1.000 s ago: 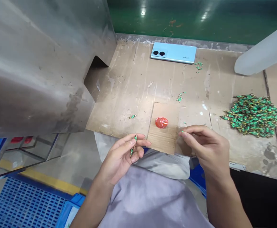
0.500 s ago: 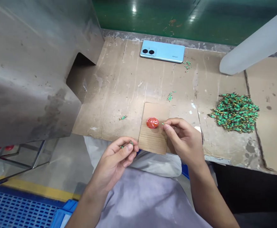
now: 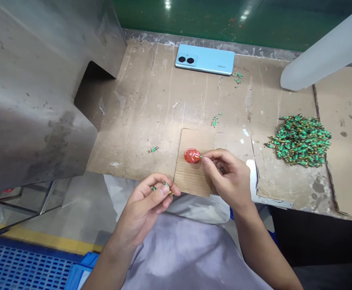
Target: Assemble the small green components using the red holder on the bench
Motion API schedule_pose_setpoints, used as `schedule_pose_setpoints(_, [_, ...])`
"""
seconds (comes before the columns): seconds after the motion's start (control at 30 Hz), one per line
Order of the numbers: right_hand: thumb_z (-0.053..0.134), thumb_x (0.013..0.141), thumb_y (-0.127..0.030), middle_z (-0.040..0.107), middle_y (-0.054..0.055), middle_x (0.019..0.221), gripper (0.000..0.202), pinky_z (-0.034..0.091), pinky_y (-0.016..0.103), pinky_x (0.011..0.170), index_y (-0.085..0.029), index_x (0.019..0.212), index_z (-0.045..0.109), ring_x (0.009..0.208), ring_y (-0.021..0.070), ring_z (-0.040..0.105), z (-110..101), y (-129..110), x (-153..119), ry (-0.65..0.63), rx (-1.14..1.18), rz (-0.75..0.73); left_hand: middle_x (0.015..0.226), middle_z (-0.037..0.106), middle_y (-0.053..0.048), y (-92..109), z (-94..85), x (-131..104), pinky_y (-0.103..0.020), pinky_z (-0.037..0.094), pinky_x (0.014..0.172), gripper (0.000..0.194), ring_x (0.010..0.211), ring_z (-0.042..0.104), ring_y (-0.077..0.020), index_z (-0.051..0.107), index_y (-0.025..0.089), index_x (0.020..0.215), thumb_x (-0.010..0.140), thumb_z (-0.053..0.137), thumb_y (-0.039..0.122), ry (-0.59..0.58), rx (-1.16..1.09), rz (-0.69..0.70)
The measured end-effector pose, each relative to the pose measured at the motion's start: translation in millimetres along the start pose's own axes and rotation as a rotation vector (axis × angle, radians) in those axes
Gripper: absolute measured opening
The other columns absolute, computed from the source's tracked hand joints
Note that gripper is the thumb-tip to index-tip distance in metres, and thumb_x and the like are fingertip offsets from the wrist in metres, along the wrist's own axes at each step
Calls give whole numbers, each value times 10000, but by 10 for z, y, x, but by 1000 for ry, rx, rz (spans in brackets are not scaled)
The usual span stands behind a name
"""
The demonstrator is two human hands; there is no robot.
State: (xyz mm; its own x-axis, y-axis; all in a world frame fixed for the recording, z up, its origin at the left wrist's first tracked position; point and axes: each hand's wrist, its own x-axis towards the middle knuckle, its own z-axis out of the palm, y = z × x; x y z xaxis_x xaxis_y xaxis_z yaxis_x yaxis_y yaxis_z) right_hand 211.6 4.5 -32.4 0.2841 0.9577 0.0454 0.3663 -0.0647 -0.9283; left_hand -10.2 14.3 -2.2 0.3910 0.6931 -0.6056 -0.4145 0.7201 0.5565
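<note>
My right hand [image 3: 226,172] pinches a tiny green piece [image 3: 201,156] between thumb and forefinger. Its tip meets the right edge of a round, glossy red pool [image 3: 192,155], perhaps paint, on a small cardboard piece [image 3: 193,180]. Closed loosely, my left hand [image 3: 151,199] holds several small green-and-gold pieces [image 3: 165,184] between thumb and fingers, just left of the cardboard's near corner. Another green-and-gold piece [image 3: 153,149] lies on the table beyond my left hand. What the pieces are is too small to tell.
A large heap of green-and-gold pieces [image 3: 302,141] lies at the right. Small green clusters [image 3: 215,120] lie beyond the cardboard and by a light blue phone [image 3: 206,59]. A metal housing [image 3: 33,88] stands left; a whitish tube [image 3: 323,52] slants in from the upper right.
My right hand has moved left, bringing its green piece from beside the red pool to its edge. My left hand stays nearly in place, its fingers shifting slightly around the pieces.
</note>
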Motion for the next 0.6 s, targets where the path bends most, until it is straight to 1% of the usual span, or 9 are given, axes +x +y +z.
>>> schedule_pose_setpoints(0.1, [699,978,-275,658,-21,703,108,405,252,496,-222,911,764,549,113,491,3,-8,3,4,-2,-2,840,772,-57,-5,7,0,-126,379,519,234,581,534,-48,834,171,862,799,1003,320,4,28,18])
schedule_pose_setpoints(0.27, [690,980,-284,656,-18,698,115,404,262,499,-220,916,761,547,117,503,6,-10,5,-3,-10,2,784,700,-30,-23,-10,3,-138,378,526,250,581,512,-51,837,167,857,780,1009,330,40,70,38])
schedule_pose_setpoints(0.43, [690,983,-270,639,-29,692,104,409,264,514,-223,920,759,550,114,494,7,-7,-2,-10,-13,-5,778,716,-36,-18,-21,-6,-131,381,527,263,587,507,-53,848,173,924,775,1010,316,51,86,31])
schedule_pose_setpoints(0.6, [690,981,-266,640,-26,695,102,407,262,508,-222,923,761,550,116,493,6,-17,4,-10,-17,-9,769,717,-32,-13,-7,-18,-128,391,536,273,590,511,-52,837,171,890,763,1020,328,58,90,32])
